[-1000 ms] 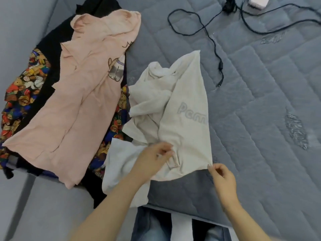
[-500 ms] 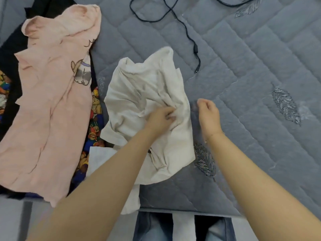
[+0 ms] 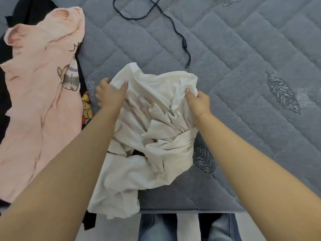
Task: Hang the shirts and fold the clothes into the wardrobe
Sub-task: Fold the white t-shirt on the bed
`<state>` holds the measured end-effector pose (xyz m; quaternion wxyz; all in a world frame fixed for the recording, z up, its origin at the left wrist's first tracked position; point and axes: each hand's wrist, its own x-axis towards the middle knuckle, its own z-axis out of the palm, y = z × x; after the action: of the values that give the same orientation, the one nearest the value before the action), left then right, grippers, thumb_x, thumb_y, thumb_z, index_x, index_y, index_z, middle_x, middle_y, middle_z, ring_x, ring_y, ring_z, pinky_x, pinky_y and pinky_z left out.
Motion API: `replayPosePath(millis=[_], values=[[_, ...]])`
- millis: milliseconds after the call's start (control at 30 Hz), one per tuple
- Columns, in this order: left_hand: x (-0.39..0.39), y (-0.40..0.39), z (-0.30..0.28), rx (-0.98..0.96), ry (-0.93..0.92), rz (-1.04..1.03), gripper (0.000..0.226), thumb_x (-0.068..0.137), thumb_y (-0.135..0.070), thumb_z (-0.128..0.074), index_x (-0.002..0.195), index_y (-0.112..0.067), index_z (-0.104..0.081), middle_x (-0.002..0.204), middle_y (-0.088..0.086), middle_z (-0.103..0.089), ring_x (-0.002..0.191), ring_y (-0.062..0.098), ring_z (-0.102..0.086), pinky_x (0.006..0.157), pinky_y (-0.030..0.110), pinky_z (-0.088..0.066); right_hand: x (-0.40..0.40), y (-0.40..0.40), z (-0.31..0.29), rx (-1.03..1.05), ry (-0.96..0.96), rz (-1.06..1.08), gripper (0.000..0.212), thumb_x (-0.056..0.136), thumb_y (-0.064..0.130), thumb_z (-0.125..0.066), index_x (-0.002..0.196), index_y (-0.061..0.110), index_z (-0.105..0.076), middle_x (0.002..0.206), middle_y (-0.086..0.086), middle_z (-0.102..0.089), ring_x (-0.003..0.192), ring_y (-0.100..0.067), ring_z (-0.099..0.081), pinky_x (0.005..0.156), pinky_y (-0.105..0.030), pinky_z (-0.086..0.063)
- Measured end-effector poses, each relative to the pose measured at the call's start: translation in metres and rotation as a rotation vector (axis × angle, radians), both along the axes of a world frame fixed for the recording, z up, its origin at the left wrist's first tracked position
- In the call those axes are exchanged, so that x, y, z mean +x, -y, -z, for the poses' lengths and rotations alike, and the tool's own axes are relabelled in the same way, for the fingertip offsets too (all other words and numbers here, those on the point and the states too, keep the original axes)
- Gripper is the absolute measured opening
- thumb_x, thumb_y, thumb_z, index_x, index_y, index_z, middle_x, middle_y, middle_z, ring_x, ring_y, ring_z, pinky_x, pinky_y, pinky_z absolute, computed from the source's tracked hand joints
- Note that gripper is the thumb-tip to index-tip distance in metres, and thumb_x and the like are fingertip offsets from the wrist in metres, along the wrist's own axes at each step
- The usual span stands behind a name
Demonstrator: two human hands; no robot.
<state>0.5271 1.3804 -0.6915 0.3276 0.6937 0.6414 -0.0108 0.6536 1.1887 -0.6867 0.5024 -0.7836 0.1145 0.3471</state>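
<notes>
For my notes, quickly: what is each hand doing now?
Left hand: grips the far left edge of the white shirt.
Right hand: grips the shirt's far right edge.

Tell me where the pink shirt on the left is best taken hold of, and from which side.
Probably at its two shoulders, near the collar, reaching from above. The pink shirt lies spread fairly flat atop darker clothes on the mattress, collar end away from the person, so pinching both shoulders would likely lift it open for hanging.
</notes>
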Motion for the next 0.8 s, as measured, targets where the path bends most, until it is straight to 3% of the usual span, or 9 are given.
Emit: replayPosePath(millis=[100, 200, 267, 333, 400, 500, 633, 700, 800], values=[[0.013, 0.006, 0.007, -0.104, 0.001, 0.050, 0.065, 0.083, -0.055, -0.063, 0.133, -0.018, -0.043, 0.135, 0.004, -0.049, 0.127, 0.028, -0.042, 0.106, 0.043, -0.027, -0.003, 0.022, -0.008, 0.156, -0.066, 0.236, 0.016, 0.098, 0.028, -0.055, 0.095, 0.015, -0.062, 0.094, 0.002, -0.064, 0.090, -0.015, -0.059, 0.083, -0.030, -0.051], [0.024, 0.034, -0.009, -0.319, 0.257, 0.219, 0.037, 0.089, -0.045, -0.062, 0.107, -0.013, -0.064, 0.106, 0.007, -0.065, 0.101, 0.028, -0.062, 0.088, 0.039, -0.047, 0.002, 0.075, -0.024, 0.418, -0.205, 0.483, 0.020, 0.098, 0.024, -0.056, 0.106, 0.009, -0.066, 0.109, -0.008, -0.070, 0.101, -0.020, -0.066, 0.092, -0.037, -0.053], [0.037, 0.064, -0.033, -0.445, 0.370, 0.357, 0.025, 0.095, -0.037, -0.059, 0.102, -0.015, -0.068, 0.099, 0.003, -0.068, 0.090, 0.020, -0.064, 0.074, 0.030, -0.052, 0.009, 0.121, -0.036, 0.566, -0.321, 0.560, 0.029, 0.101, 0.024, -0.048, 0.119, 0.007, -0.061, 0.117, -0.009, -0.068, 0.109, -0.020, -0.064, 0.096, -0.037, -0.050], [0.056, 0.099, -0.057, -0.513, 0.430, 0.457, 0.026, 0.097, -0.036, -0.056, 0.108, -0.016, -0.068, 0.104, 0.002, -0.070, 0.093, 0.017, -0.065, 0.077, 0.028, -0.055, 0.019, 0.169, -0.048, 0.648, -0.374, 0.635, 0.037, 0.102, 0.026, -0.040, 0.129, 0.006, -0.056, 0.126, -0.011, -0.064, 0.118, -0.023, -0.059, 0.103, -0.040, -0.044], [0.083, 0.135, -0.081, -0.549, 0.459, 0.512, 0.029, 0.097, -0.036, -0.055, 0.114, -0.017, -0.067, 0.112, 0.005, -0.070, 0.103, 0.021, -0.065, 0.089, 0.037, -0.054, 0.031, 0.216, -0.062, 0.685, -0.367, 0.715, 0.041, 0.102, 0.025, -0.038, 0.137, 0.005, -0.050, 0.132, -0.014, -0.059, 0.123, -0.027, -0.055, 0.104, -0.042, -0.043], [0.135, 0.184, -0.113, -0.563, 0.516, 0.595, 0.018, 0.097, -0.034, -0.057, 0.100, -0.023, -0.070, 0.100, 0.001, -0.073, 0.095, 0.021, -0.068, 0.085, 0.038, -0.054, 0.049, 0.279, -0.080, 0.630, -0.280, 0.730, 0.040, 0.101, 0.018, -0.037, 0.136, 0.004, -0.051, 0.132, -0.012, -0.059, 0.124, -0.026, -0.054, 0.097, -0.036, -0.048], [0.208, 0.264, -0.153, -0.563, 0.581, 0.696, 0.023, 0.095, -0.031, -0.061, 0.073, -0.030, -0.068, 0.070, -0.018, -0.065, 0.064, 0.000, -0.058, 0.059, 0.014, -0.045, 0.075, 0.355, -0.095, 0.425, -0.110, 0.724, 0.032, 0.101, 0.012, -0.040, 0.129, 0.005, -0.055, 0.130, -0.011, -0.060, 0.125, -0.028, -0.053, 0.098, -0.037, -0.045], [0.243, 0.308, -0.167, -0.556, 0.572, 0.729, 0.026, 0.095, -0.028, -0.061, 0.069, -0.030, -0.067, 0.066, -0.020, -0.062, 0.061, -0.004, -0.056, 0.057, 0.010, -0.043, 0.092, 0.396, -0.103, 0.369, -0.034, 0.709, 0.030, 0.102, 0.018, -0.044, 0.128, 0.008, -0.057, 0.125, -0.008, -0.064, 0.115, -0.024, -0.060, 0.096, -0.038, -0.047], [0.290, 0.370, -0.172, -0.556, 0.534, 0.797, 0.019, 0.095, -0.028, -0.060, 0.079, -0.029, -0.070, 0.078, -0.015, -0.066, 0.072, 0.000, -0.059, 0.065, 0.013, -0.045, 0.123, 0.458, -0.110, 0.269, 0.027, 0.674, 0.029, 0.095, 0.026, -0.058, 0.118, 0.008, -0.061, 0.116, -0.008, -0.068, 0.104, -0.024, -0.064, 0.089, -0.040, -0.052]])
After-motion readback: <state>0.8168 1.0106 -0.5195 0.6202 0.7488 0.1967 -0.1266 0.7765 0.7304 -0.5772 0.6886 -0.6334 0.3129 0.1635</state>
